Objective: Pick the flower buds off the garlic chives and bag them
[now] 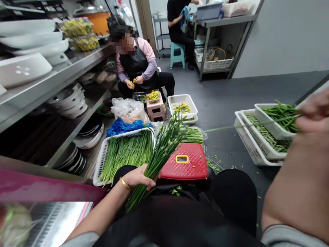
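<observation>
My left hand [137, 177], with a gold bangle at the wrist, grips a bunch of flowering garlic chives [160, 156] upright in front of my lap. My right hand [326, 110] is blurred at the upper right, raised above the white plastic baskets [258, 138] of cut green stems. A thin green stem [274, 119] seems to run from its fingers. Just ahead of my lap lies a red plastic stool [185, 161] with a yellow handle slot. To its left, a white basket [102, 160] holds a heap of long green chives [127, 155].
A seated co-worker [137, 63] handles yellow flowers beside a pink stool [156, 108] and a white basket [182, 105]. Steel shelves [55, 67] with white dishes run along the left. Another person [177, 22] sits on a teal stool at the back. Green scraps lie on the grey floor [233, 147].
</observation>
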